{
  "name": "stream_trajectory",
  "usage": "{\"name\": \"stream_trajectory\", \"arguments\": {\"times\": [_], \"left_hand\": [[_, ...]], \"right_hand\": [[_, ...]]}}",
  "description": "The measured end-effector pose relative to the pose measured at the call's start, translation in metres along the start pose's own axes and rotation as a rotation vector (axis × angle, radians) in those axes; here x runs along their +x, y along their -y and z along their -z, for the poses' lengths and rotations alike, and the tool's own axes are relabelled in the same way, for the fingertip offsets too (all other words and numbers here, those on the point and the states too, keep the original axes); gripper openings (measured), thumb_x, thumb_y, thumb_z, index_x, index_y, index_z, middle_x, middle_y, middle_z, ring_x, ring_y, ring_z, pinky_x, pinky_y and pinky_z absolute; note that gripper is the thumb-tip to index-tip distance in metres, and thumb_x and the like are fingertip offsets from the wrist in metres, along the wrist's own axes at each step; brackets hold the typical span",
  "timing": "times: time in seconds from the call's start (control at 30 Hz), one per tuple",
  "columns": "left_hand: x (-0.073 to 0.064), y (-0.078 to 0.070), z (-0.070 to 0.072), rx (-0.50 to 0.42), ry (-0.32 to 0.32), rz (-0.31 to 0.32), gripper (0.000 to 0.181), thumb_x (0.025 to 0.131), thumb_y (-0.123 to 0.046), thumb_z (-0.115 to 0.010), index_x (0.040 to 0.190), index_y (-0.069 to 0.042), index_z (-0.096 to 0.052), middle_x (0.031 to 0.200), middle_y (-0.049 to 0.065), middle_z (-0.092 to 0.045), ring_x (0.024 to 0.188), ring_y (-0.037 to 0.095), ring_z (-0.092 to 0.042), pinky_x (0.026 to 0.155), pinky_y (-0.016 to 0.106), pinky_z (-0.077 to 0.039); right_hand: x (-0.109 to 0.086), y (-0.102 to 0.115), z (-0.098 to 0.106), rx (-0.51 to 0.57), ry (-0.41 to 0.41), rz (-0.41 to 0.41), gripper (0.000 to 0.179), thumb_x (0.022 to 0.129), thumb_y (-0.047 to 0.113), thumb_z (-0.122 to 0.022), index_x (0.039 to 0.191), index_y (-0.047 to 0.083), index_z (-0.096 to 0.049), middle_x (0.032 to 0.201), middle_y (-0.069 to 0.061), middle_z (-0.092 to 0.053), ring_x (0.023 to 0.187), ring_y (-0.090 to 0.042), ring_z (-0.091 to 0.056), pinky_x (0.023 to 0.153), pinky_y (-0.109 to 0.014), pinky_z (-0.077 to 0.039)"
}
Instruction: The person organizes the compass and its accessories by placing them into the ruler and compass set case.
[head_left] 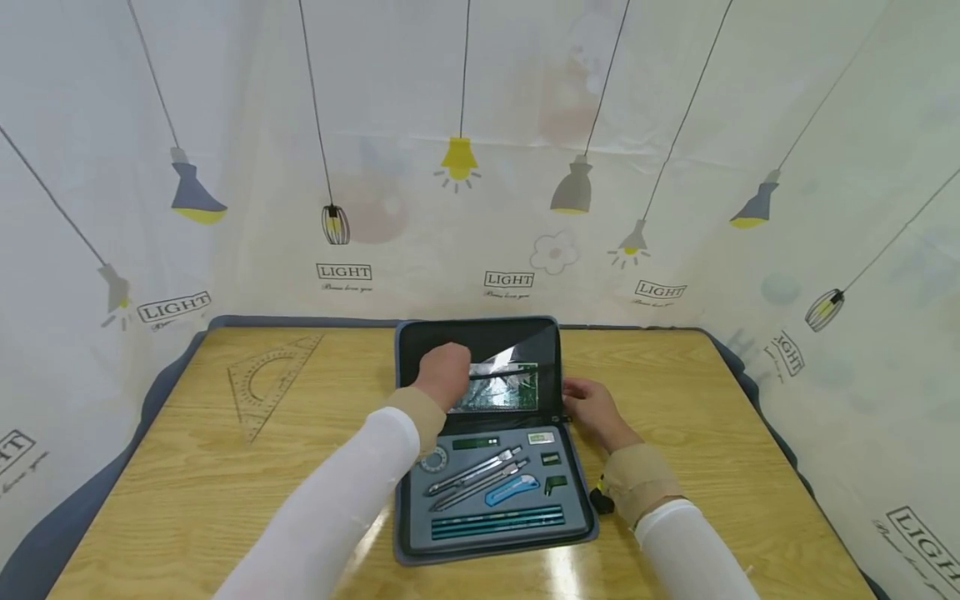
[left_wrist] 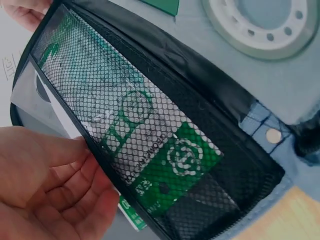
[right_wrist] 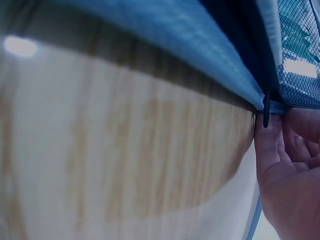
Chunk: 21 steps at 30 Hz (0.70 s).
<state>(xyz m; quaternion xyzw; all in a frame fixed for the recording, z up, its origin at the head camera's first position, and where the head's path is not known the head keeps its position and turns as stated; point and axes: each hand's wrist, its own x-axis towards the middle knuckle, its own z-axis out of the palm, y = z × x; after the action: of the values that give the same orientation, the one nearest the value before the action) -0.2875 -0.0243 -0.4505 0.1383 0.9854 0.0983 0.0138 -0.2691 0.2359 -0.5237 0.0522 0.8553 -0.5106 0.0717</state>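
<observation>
A zip-up geometry set case (head_left: 402,533) lies unfolded in front of me, its lid (head_left: 420,333) raised at the back. My left hand (head_left: 442,375) is over the lid, thumb and fingers pinching the dark upper trim of its mesh pocket (left_wrist: 107,80). Behind the mesh sits a green and white printed packet (left_wrist: 187,155). At the lid's right side, my right hand (head_left: 592,408) holds the edge by the lower corner, close to a zipper pull (right_wrist: 266,107). The grey tray carries two compasses (head_left: 476,477), a blue cutter (head_left: 512,490), several pencils (head_left: 497,522) and a white eraser (head_left: 540,437).
A clear set square (head_left: 246,392) lies on the wooden table (head_left: 165,475), left of the case. Also in the tray are a round white ring (head_left: 433,459) and a small sharpener (head_left: 551,458). A lamp-printed curtain (head_left: 420,250) hangs behind the table.
</observation>
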Motion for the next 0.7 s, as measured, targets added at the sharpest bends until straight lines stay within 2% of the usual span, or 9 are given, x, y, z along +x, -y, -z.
{"name": "stream_trajectory", "arguments": {"times": [0.1,0.17,0.23,0.37,0.47,0.6,0.7], "left_hand": [[-0.001,0.001,0.000,-0.016,-0.003,0.022,0.007,0.087,-0.005,-0.061,0.086,-0.007,-0.067,0.086,0.009,-0.069,0.074,0.022,-0.065,0.064,0.039,-0.055],[0.000,0.002,-0.002,-0.024,-0.007,0.018,0.008,0.089,-0.007,-0.060,0.090,-0.007,-0.068,0.090,0.009,-0.069,0.078,0.022,-0.066,0.067,0.039,-0.056],[0.002,0.002,-0.004,-0.070,-0.011,0.001,0.011,0.090,-0.009,-0.059,0.096,-0.006,-0.069,0.097,0.009,-0.068,0.086,0.023,-0.065,0.073,0.038,-0.055],[0.005,-0.002,-0.007,-0.268,-0.005,-0.047,0.022,0.093,-0.012,-0.057,0.112,-0.005,-0.066,0.108,0.010,-0.064,0.099,0.023,-0.061,0.085,0.037,-0.051],[0.006,-0.007,-0.010,-0.377,-0.019,-0.075,0.027,0.095,-0.013,-0.054,0.119,-0.004,-0.063,0.108,0.011,-0.062,0.100,0.023,-0.058,0.087,0.037,-0.049],[0.005,-0.013,-0.010,-0.381,-0.053,-0.057,0.021,0.096,-0.017,-0.053,0.110,-0.006,-0.066,0.101,0.009,-0.061,0.093,0.022,-0.057,0.082,0.036,-0.049],[0.002,-0.017,-0.006,-0.365,-0.045,-0.017,0.018,0.097,-0.019,-0.054,0.102,-0.008,-0.066,0.098,0.008,-0.060,0.090,0.021,-0.058,0.079,0.035,-0.050]], "right_hand": [[0.000,0.001,-0.001,-0.018,-0.002,0.010,0.039,0.092,-0.003,-0.047,0.131,-0.006,-0.050,0.125,-0.025,-0.056,0.118,-0.036,-0.051,0.101,-0.047,-0.041],[0.000,0.001,-0.002,-0.025,-0.008,0.011,0.039,0.092,-0.003,-0.047,0.131,-0.006,-0.050,0.124,-0.025,-0.057,0.118,-0.036,-0.052,0.100,-0.046,-0.042],[0.000,0.001,-0.002,-0.025,-0.011,0.015,0.039,0.092,-0.004,-0.047,0.130,-0.007,-0.050,0.123,-0.026,-0.057,0.117,-0.036,-0.052,0.099,-0.046,-0.043],[-0.001,0.002,-0.001,-0.020,-0.015,0.007,0.039,0.091,-0.004,-0.048,0.130,-0.006,-0.051,0.123,-0.026,-0.057,0.117,-0.035,-0.053,0.098,-0.044,-0.044],[-0.001,0.002,0.000,-0.042,-0.013,0.003,0.040,0.092,-0.003,-0.048,0.132,-0.006,-0.049,0.125,-0.026,-0.056,0.118,-0.036,-0.052,0.098,-0.045,-0.044],[0.000,0.001,0.001,-0.064,-0.005,0.003,0.040,0.093,-0.003,-0.048,0.133,-0.006,-0.048,0.126,-0.026,-0.055,0.120,-0.037,-0.051,0.099,-0.046,-0.043],[0.000,0.002,0.001,-0.057,0.000,0.005,0.039,0.093,-0.003,-0.048,0.132,-0.005,-0.049,0.126,-0.025,-0.055,0.120,-0.037,-0.051,0.100,-0.046,-0.043]]}}
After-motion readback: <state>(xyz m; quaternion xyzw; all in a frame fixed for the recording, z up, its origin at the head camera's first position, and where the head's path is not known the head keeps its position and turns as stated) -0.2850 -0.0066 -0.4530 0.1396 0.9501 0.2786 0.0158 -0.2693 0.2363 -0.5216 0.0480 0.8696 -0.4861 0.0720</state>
